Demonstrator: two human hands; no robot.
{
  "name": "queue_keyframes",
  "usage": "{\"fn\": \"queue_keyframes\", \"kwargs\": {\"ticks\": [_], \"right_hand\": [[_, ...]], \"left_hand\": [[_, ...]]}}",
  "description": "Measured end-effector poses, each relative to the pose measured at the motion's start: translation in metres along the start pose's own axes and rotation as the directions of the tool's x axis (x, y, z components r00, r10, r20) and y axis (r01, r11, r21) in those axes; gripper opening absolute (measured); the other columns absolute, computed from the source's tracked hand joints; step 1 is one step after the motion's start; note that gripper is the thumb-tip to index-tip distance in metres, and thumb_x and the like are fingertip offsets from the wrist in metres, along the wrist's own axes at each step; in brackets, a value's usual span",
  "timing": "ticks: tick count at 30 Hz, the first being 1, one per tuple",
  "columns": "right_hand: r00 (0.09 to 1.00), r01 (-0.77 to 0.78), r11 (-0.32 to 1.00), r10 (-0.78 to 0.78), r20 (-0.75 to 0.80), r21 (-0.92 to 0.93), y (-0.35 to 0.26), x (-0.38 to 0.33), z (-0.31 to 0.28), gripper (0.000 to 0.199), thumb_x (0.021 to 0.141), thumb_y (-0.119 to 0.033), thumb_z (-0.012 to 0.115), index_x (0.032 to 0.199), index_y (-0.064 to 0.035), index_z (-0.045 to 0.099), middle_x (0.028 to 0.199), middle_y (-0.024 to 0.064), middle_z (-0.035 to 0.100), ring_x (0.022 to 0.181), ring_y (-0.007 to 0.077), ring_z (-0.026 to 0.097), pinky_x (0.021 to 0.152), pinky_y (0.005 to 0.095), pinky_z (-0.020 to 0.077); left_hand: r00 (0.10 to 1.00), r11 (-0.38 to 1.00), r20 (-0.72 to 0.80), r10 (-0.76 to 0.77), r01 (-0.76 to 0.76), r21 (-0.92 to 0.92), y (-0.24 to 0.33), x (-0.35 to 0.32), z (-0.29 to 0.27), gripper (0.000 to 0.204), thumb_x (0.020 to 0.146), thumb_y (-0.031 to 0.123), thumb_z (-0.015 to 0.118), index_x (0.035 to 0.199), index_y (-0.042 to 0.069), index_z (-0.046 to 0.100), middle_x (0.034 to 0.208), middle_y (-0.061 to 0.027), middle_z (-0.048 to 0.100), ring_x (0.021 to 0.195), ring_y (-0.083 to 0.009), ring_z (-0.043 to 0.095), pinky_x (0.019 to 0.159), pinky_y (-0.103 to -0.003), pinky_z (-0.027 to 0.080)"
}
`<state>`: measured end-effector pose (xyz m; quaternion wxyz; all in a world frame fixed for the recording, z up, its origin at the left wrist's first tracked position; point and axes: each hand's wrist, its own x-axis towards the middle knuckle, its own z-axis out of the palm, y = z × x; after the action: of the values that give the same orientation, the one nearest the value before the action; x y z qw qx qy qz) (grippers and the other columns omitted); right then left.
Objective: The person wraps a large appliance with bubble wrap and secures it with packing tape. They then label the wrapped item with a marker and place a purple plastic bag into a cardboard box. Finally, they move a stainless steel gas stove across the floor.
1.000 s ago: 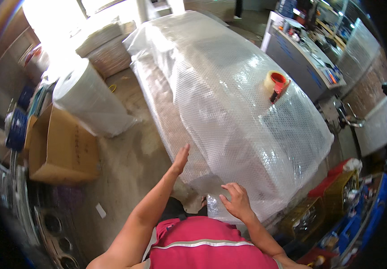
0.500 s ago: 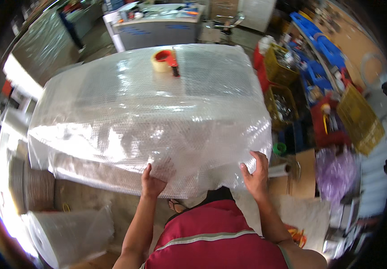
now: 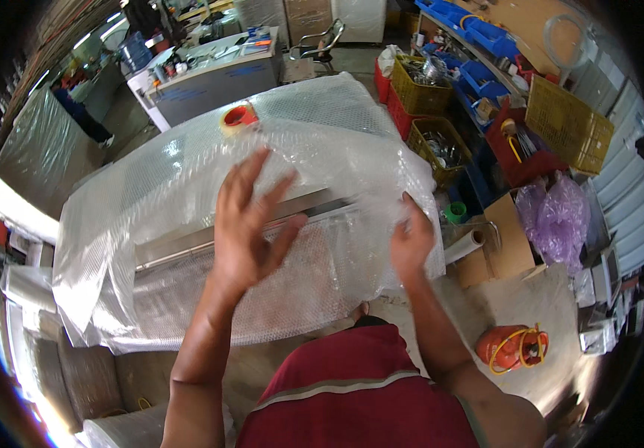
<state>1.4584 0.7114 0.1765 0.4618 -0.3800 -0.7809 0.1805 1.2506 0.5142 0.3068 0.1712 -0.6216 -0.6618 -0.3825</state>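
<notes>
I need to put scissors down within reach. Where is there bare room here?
The bubble-wrapped top is free left of the tape roll, and behind it toward the far edge. Right of the right hand, baskets, boxes and bags crowd the floor.

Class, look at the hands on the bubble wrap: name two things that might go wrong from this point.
1. The tape roll sits loose on top of the bubble wrap; tugging the sheet may send it rolling off.
2. The left hand is spread open above the wrap and only the right hand presses it at the near edge, so the loose sheet may slip or bunch there.
</notes>
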Motion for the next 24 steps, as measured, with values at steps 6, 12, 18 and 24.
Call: {"fn": "queue_keyframes", "kwargs": {"ticks": [6, 12, 18, 24], "right_hand": [[0.967, 0.255, 0.959, -0.255, -0.021, 0.123, -0.015, 0.094, -0.100, 0.046, 0.078, 0.004, 0.062, 0.121, -0.0087, 0.074, 0.113, 0.0187, 0.075, 0.102, 0.0378, 0.073, 0.090, 0.0430, 0.0562], [0.956, 0.272, 0.955, -0.282, 0.082, 0.121, -0.006, 0.077, -0.110, 0.042, 0.079, 0.003, 0.059, 0.118, -0.0025, 0.074, 0.111, 0.0177, 0.076, 0.105, 0.0360, 0.072, 0.095, 0.0417, 0.0544], [0.951, 0.013, 0.971, -0.086, -0.298, -0.237, 0.137, -0.031, -0.029, 0.079, 0.088, -0.028, 0.079, 0.156, -0.0067, 0.043, 0.159, 0.0221, 0.043, 0.144, 0.0425, 0.043, 0.118, 0.0578, 0.0336], [0.907, -0.060, 0.750, 0.317, 0.279, -0.659, 0.272, -0.140, 0.042, 0.102, 0.080, -0.026, 0.083, 0.167, -0.0213, 0.028, 0.173, 0.0202, 0.018, 0.157, 0.0421, 0.023, 0.126, 0.0648, 0.0180]], "left_hand": [[0.927, 0.788, -0.041, 0.373, -0.293, 0.542, 0.051, 0.025, 0.066, 0.077, 0.091, 0.006, 0.070, 0.159, 0.031, 0.043, 0.170, -0.0169, 0.031, 0.157, -0.0369, 0.031, 0.125, -0.066, 0.017], [0.928, 0.893, 0.332, -0.166, -0.001, 0.450, 0.067, 0.102, 0.066, 0.057, 0.081, 0.002, 0.068, 0.135, 0.020, 0.063, 0.130, -0.0175, 0.065, 0.119, -0.0353, 0.064, 0.101, -0.054, 0.049], [0.970, 0.962, 0.232, -0.076, 0.009, 0.274, 0.059, 0.131, 0.064, 0.031, 0.073, 0.002, 0.070, 0.102, 0.012, 0.072, 0.095, -0.0086, 0.068, 0.089, -0.0357, 0.070, 0.081, -0.044, 0.057], [0.985, 0.975, 0.156, -0.073, 0.037, 0.219, 0.052, 0.165, 0.085, 0.045, 0.067, -0.005, 0.061, 0.109, 0.006, 0.072, 0.096, -0.0128, 0.064, 0.089, -0.0360, 0.069, 0.079, -0.042, 0.055]]}}
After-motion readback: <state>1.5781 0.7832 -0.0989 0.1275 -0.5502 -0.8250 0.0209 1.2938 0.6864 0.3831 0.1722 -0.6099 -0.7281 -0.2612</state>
